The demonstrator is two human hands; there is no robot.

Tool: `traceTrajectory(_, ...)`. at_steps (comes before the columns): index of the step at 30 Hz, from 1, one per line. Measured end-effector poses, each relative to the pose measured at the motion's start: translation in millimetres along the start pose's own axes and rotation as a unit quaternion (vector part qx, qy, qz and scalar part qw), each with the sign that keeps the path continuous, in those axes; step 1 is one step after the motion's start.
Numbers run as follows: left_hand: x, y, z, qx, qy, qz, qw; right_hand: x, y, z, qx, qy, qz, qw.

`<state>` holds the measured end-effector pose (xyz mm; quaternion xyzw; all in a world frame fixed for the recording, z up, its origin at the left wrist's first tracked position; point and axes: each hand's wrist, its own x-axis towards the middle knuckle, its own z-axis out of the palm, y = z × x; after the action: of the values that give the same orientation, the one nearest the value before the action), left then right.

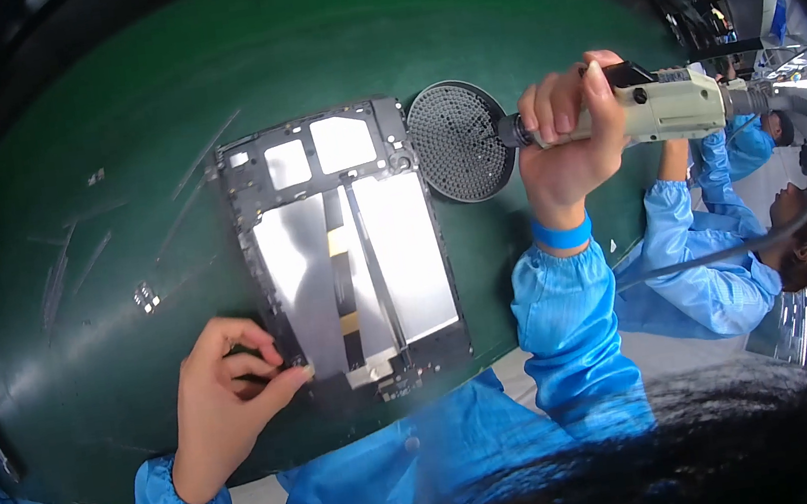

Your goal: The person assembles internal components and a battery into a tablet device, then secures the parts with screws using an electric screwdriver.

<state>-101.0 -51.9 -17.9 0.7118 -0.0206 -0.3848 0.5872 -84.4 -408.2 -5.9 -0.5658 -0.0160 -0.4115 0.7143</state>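
A black tablet frame (pixel 426 355) lies on the green table in front of me, with silvery panels and a dark flex strip with gold bands in its middle. At its lower left edge, my left hand (pixel 225 395) has curled fingers and a thumb pressed to the frame. My right hand (pixel 574 125) is wrapped round a pale electric screwdriver (pixel 683 107), held nearly level. The tool's dark front end points left, over the right rim of a round black tray (pixel 432 112) dotted with small holes. That tray stands beside the frame's upper right corner; the driver's tip is hard to make out.
Small shiny pieces (pixel 146 298) lie left of the frame, and another small piece (pixel 95 176) farther back. A cable (pixel 707 260) hangs at the right. A co-worker in a blue smock (pixel 697 261) sits to the right, with another person (pixel 749 149) beyond.
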Motion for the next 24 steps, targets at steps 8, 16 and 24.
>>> traceTrajectory(8,1.5,-0.7,-1.9,0.007,0.003,-0.044,0.999,-8.5,17.6,2.0,0.008,-0.017,0.042,0.999)
traceTrajectory(16,3.4,-4.8,-6.1,0.028,-0.001,-0.040,0.999,-4.0,25.1,0.8,0.005,-0.028,0.058,0.998)
traceTrajectory(24,4.1,-11.8,-7.7,0.020,0.000,-0.014,1.000,-11.4,29.8,2.0,-0.107,-0.092,0.027,0.990)
